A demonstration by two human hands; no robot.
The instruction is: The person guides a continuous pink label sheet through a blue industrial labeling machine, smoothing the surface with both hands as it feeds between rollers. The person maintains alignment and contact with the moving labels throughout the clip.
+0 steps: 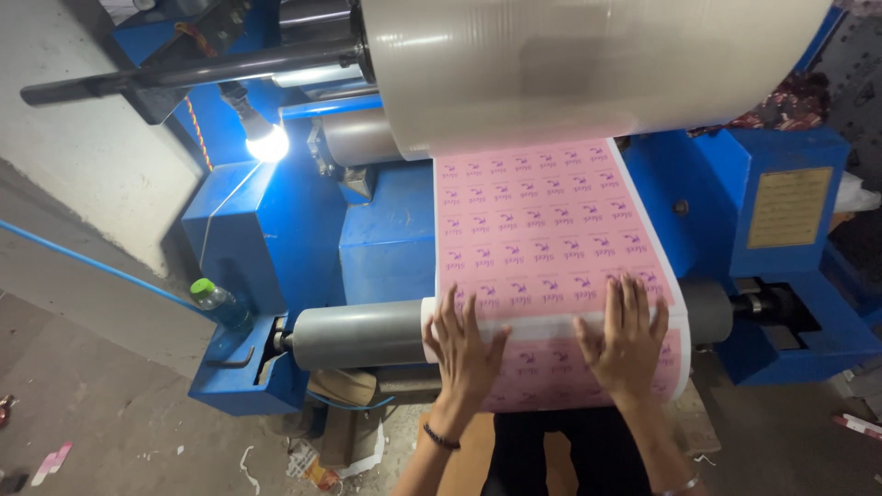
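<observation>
Both hands lie flat, fingers spread, gripping nothing: the left hand [464,344] and right hand [629,335] press the pink printed film [542,230] onto the grey roller [358,332]. Above the roller, the film runs up to a large clear roll [588,64].

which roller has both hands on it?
The lower grey roller, nearest the person. Left hand and right hand press the pink printed sheet flat over it; the big film roll above is untouched.

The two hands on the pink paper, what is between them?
In the head view, only pink printed sheet lies between the left hand and right hand, curving over the grey roller.
</observation>
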